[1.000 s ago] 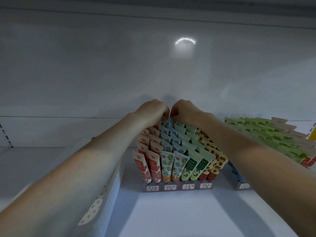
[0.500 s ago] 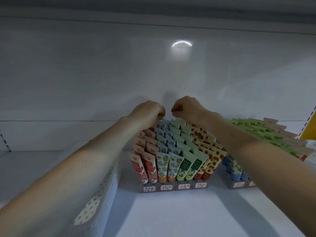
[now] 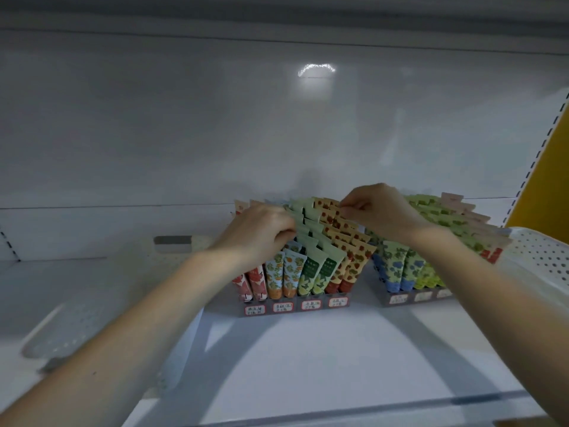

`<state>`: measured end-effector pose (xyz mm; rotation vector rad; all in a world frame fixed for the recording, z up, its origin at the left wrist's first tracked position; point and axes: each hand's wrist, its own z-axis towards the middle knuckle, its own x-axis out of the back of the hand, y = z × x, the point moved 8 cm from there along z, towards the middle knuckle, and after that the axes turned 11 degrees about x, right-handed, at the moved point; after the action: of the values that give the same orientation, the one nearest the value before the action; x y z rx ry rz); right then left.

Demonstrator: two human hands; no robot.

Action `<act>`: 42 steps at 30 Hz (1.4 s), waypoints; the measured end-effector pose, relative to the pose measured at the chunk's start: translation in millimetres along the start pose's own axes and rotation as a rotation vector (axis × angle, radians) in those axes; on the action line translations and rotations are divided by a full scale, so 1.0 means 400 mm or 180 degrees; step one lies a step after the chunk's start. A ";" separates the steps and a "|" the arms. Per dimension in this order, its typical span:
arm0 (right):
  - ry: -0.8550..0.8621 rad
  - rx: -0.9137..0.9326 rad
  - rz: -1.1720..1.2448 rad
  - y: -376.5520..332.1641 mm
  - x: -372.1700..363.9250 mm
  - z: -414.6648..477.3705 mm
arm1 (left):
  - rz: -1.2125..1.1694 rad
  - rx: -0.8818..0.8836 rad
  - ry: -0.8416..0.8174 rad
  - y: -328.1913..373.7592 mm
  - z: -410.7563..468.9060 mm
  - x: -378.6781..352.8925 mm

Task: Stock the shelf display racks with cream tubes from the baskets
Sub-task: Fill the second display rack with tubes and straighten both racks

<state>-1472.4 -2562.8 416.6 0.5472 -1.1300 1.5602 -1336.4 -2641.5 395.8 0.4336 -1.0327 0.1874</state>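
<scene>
Hands parted along the rack point(image 3: 295, 306): left hand point(image 3: 261, 232) now grips green tubes point(image 3: 312, 241), right hand point(image 3: 380, 211) pinches a strawberry tube point(image 3: 331, 214). I read tidying; rack looks full.

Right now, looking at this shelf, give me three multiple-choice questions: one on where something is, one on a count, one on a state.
1. Where are both grips working?
A. at the left rack
B. at the right rack
C. inside a basket

2. How many price labels are on the left rack's front?
A. two
B. four
C. six

3. What is the right grip doing?
A. lying flat on the shelf
B. pinching the top of a strawberry-print tube
C. holding a basket

Answers:
1 A: the left grip and the right grip both touch tubes standing in the left rack.
2 B: four labels line its front, one under each row.
3 B: its fingertips close on that tube's top edge, at the back of the rightmost row.
</scene>
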 end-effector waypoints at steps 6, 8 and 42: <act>-0.0182 -0.0060 -0.0034 0.008 -0.054 -0.074 | 0.0198 -0.0334 0.0212 0.068 -0.035 -0.048; -0.0195 -0.0036 -0.0037 0.009 -0.068 -0.082 | 0.0326 -0.0463 0.0259 0.084 -0.037 -0.063; -0.0271 0.0019 -0.0045 0.003 -0.121 -0.072 | 0.0373 -0.0175 0.0195 0.052 -0.006 -0.101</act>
<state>-1452.5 -2561.5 364.0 0.6294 -1.1834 1.5409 -1362.3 -2619.4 365.4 0.3159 -1.0014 0.2749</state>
